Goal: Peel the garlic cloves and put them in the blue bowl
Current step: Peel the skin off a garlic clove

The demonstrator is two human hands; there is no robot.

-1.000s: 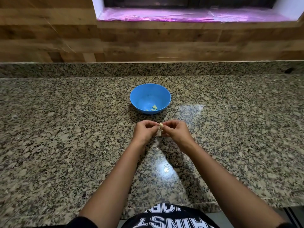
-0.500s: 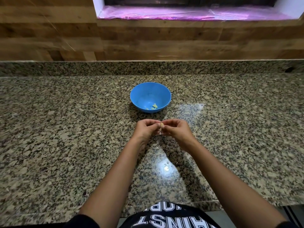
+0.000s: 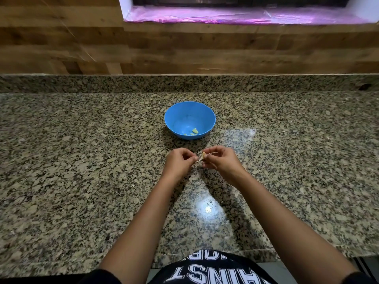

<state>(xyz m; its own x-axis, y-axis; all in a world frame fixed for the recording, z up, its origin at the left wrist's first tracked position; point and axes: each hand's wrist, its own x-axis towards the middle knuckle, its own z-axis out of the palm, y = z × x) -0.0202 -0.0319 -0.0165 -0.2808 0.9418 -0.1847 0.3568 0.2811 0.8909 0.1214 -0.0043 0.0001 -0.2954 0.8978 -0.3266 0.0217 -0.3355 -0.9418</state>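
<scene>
The speckled granite bench (image 3: 82, 160) carries a round blue plastic bowl (image 3: 178, 119) toward its back edge, mid-width. Nearer the front edge, the left hand (image 3: 178, 163) and right hand (image 3: 221, 160) both pinch one small pale garlic clove (image 3: 202, 156); yellowish peeled pieces (image 3: 194, 131) lie in the bowl

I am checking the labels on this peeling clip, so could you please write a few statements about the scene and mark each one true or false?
1. The left hand and the right hand both pinch the garlic clove between them. True.
2. The blue bowl stands upright on the granite counter, beyond the hands. True.
3. The blue bowl is empty. False: a few pale pieces lie in its bottom.
4. The garlic clove is held over the bowl. False: it is held over the counter, on the person's side of the bowl.
</scene>
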